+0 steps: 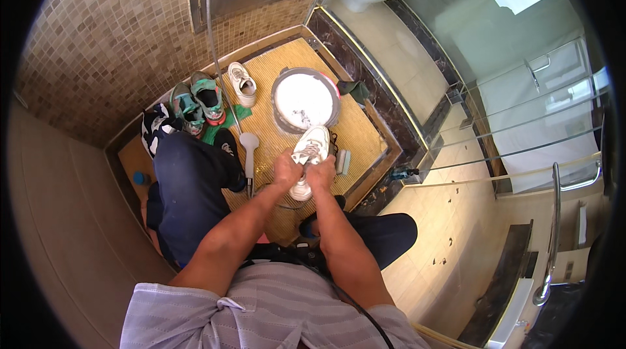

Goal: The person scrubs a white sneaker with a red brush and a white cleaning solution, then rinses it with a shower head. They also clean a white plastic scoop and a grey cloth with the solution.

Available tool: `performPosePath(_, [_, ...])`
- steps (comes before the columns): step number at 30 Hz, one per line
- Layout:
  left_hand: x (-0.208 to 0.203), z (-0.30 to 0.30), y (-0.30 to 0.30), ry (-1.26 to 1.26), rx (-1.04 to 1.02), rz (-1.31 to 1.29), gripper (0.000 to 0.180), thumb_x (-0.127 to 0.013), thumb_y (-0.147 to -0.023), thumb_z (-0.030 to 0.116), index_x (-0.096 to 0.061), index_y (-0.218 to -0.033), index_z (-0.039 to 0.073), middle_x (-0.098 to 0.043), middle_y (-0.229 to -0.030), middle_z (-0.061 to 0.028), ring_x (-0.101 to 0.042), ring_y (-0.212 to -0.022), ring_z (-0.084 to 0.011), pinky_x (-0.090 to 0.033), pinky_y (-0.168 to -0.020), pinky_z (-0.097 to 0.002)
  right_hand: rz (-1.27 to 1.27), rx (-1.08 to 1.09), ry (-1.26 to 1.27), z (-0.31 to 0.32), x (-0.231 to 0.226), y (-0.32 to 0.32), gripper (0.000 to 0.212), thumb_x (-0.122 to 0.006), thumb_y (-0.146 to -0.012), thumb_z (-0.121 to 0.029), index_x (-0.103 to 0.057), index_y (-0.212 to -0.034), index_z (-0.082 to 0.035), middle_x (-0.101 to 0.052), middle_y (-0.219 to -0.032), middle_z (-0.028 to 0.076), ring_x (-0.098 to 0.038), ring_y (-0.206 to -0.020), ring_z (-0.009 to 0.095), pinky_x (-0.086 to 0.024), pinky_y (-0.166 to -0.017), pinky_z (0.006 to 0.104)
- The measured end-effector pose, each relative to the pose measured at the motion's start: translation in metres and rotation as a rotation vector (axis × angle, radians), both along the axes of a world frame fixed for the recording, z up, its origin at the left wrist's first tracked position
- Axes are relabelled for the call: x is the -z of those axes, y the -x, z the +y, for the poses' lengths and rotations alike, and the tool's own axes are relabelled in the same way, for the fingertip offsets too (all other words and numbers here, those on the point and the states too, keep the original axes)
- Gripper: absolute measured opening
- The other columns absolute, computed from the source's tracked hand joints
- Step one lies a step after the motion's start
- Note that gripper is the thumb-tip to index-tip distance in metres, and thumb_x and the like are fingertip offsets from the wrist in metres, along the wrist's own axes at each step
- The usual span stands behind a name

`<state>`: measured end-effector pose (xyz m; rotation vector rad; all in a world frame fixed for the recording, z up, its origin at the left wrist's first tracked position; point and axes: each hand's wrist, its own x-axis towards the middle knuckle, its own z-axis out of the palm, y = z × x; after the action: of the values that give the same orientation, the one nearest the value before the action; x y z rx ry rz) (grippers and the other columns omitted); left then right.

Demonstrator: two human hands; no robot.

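Observation:
A white sneaker (312, 144) is between my two hands, its toe pointing away from me toward a round grey basin (280, 114) filled with white suds (303, 95). My left hand (287, 170) is closed on the sneaker's left side near the laces. On the opposite side my right hand (321, 174) grips it too, and the heel shows below my hands. A white shower head (248, 144) lies on the mat left of my left hand. Just right of the sneaker rests a scrubbing brush (343, 162). The matching white sneaker (242, 84) stands farther off, left of the basin.
Green-and-grey sneakers (199, 102) sit by the tiled wall (117, 36), near a black-and-white cloth (156, 127). The shower hose (212, 29) hangs down on the left. A dark raised curb (391, 101) borders the yellow mat (362, 134). Glass panels (521, 127) stand at right.

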<state>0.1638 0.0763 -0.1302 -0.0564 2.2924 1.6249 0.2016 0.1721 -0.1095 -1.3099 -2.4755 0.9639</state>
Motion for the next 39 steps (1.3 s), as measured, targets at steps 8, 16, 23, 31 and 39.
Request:
performPosePath(8, [0.041,-0.007,-0.005,0.195,0.064,-0.01,0.038,-0.076,-0.081,0.014,-0.064,-0.111,-0.005,-0.069,-0.103,-0.0339,-0.068,-0.102,-0.0497,-0.054,-0.091,-0.0505,-0.027,-0.16,0.093,0.001,0.003,0.005,0.041,-0.072,-0.083,-0.007,-0.061,-0.121,0.003,-0.071,-0.11,0.027,-0.068,-0.108,0.042,-0.052,-0.095,0.0445])
performPosePath(16, [0.033,-0.014,0.013,0.164,0.062,-0.122,0.053,-0.081,-0.078,0.022,-0.068,-0.125,0.0,-0.073,-0.108,-0.0279,-0.071,-0.105,-0.0402,-0.055,-0.094,-0.0449,0.247,-0.108,0.163,-0.011,0.013,-0.011,0.044,-0.071,-0.083,-0.004,-0.058,-0.124,0.003,-0.071,-0.11,0.024,-0.068,-0.108,0.039,-0.051,-0.096,0.0424])
performPosePath(23, [0.007,-0.005,0.001,0.143,0.196,0.113,0.041,-0.078,-0.075,0.01,-0.068,-0.112,-0.001,-0.072,-0.101,-0.0283,-0.071,-0.1,-0.0429,-0.055,-0.091,-0.0451,-0.099,-0.018,-0.001,0.008,0.03,-0.011,0.03,-0.068,-0.084,-0.018,-0.063,-0.102,0.005,-0.069,-0.106,0.03,-0.067,-0.102,0.046,-0.052,-0.091,0.0487])
performPosePath(31, [0.057,-0.004,0.012,0.118,0.011,-0.185,0.039,-0.075,-0.081,0.017,-0.071,-0.117,0.001,-0.073,-0.107,-0.0274,-0.069,-0.104,-0.0435,-0.054,-0.092,-0.0468,0.121,-0.242,0.189,0.001,0.034,-0.01,0.035,-0.067,-0.083,-0.006,-0.061,-0.117,0.0,-0.072,-0.107,0.025,-0.069,-0.104,0.04,-0.052,-0.091,0.0435])
performPosePath(39, [0.034,-0.017,0.007,-0.098,0.06,-0.355,0.037,-0.069,-0.084,0.007,-0.068,-0.121,0.0,-0.073,-0.105,-0.0205,-0.07,-0.095,-0.032,-0.056,-0.081,-0.0413,0.188,-0.119,0.179,-0.01,0.034,-0.021,0.033,-0.062,-0.079,0.004,-0.067,-0.112,0.003,-0.074,-0.101,0.023,-0.071,-0.097,0.033,-0.053,-0.087,0.0417])
